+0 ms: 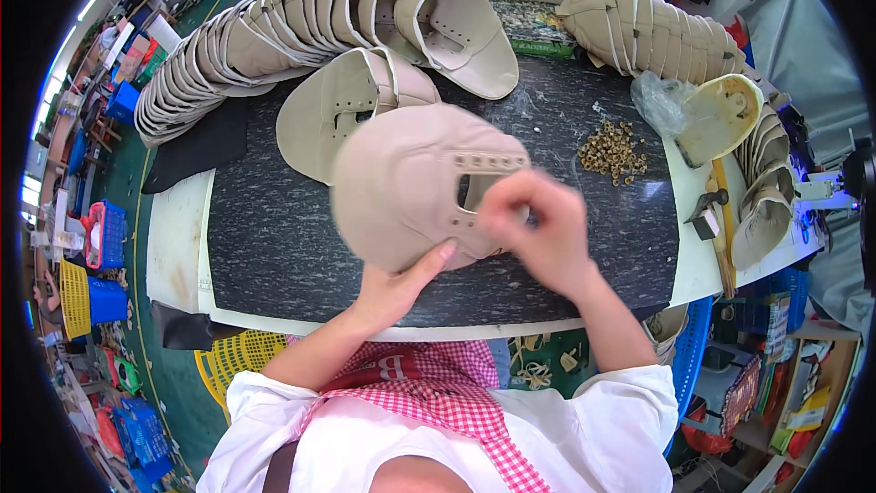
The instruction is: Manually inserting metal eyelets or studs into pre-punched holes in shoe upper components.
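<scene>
The shoe upper (411, 187) lies on the work mat (274, 237). Behind it curves a row of stacked uppers (274, 27). Right of it sits the eyelet pile (613, 152).

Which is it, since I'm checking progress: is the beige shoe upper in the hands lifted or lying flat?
Lifted: the beige shoe upper is tilted above the dark worktop, left hand under its edge, right hand pinching its eyelet strip.
</scene>
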`<state>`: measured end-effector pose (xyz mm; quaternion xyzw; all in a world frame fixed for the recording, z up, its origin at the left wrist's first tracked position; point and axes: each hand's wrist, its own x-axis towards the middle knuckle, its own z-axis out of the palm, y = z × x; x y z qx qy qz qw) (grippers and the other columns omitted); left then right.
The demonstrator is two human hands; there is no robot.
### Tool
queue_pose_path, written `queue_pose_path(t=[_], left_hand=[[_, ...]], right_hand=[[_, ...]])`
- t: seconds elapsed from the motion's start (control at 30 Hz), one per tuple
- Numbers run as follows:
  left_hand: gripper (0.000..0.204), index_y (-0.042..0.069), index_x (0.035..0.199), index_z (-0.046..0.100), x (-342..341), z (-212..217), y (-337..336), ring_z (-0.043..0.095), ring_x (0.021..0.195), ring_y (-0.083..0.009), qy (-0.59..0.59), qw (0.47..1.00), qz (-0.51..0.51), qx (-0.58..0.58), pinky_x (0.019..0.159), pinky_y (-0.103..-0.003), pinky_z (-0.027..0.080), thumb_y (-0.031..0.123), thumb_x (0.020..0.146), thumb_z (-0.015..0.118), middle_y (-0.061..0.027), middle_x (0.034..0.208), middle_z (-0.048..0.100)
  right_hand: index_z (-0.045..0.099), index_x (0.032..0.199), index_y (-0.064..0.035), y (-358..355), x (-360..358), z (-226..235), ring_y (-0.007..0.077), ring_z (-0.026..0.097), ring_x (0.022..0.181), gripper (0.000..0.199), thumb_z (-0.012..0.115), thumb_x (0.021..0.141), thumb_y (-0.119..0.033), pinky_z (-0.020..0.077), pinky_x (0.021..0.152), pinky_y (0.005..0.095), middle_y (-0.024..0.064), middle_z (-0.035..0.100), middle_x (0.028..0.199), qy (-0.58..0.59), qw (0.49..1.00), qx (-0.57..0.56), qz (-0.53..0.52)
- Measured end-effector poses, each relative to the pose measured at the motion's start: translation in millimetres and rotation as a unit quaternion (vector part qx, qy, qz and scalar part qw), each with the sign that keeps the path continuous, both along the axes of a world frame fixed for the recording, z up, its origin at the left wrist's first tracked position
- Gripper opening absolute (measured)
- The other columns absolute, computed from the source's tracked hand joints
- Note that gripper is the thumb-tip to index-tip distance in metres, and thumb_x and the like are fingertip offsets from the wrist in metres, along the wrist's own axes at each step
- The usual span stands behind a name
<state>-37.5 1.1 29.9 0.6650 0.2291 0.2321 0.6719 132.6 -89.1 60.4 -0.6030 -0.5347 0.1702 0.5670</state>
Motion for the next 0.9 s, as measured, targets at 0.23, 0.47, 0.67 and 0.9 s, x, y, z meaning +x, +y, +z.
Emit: queue_pose_path(t=[0.23, 0.47, 0.67, 0.9], left_hand=[[0.025, -0.002, 0.108, 0.056, -0.3, 12.8, -2.0, 0.055, 0.092, -0.0143, -0.082, 0.995, 0.041, 0.043, 0.082, -0.027, 0.043, 0.009, 0.086, 0.057, -0.0069, 0.103, 0.059], [0.026, -0.002, 0.107, 0.056, -0.6, 3.6, -6.8, 0.054, 0.093, -0.0127, -0.041, 0.999, 0.034, 0.004, 0.082, -0.027, 0.043, 0.011, 0.085, 0.059, -0.0054, 0.101, 0.059], [0.041, -0.001, 0.116, 0.050, 9.5, -8.1, -2.1, 0.052, 0.098, -0.0144, -0.024, 0.979, -0.026, -0.202, 0.084, -0.027, 0.043, 0.013, 0.081, 0.065, -0.0078, 0.108, 0.055], [0.052, 0.001, 0.125, 0.041, 11.1, 4.1, -7.2, 0.048, 0.109, -0.0178, -0.012, 0.952, -0.092, -0.292, 0.090, -0.032, 0.042, 0.014, 0.081, 0.065, -0.0099, 0.119, 0.049]], right_hand=[[0.060, 0.087, 0.0000, -22.2, 37.9, -42.6, 0.0281, 0.059, 0.089, 0.024, 0.057, 0.083, -0.024, 0.0483, 0.075, 0.0354, 0.0164, 0.060, 0.096, -0.359, 0.915, -0.148, -0.112], [0.062, 0.076, -0.0021, -85.5, 71.9, -30.6, 0.0152, 0.053, 0.058, 0.007, 0.067, 0.073, -0.006, 0.0418, 0.053, 0.0274, 0.0061, 0.056, 0.070, -0.196, 0.913, -0.158, -0.320], [0.061, 0.083, -0.0004, -81.6, 103.1, -51.5, 0.0128, 0.048, 0.060, 0.011, 0.066, 0.073, -0.003, 0.0401, 0.056, 0.0249, 0.0051, 0.054, 0.074, -0.161, 0.923, -0.159, -0.310], [0.059, 0.079, 0.0005, -61.0, 3.4, -5.6, 0.0105, 0.060, 0.068, 0.008, 0.066, 0.075, 0.002, 0.0488, 0.060, 0.0212, 0.0065, 0.061, 0.077, 0.225, 0.970, -0.050, -0.078]])
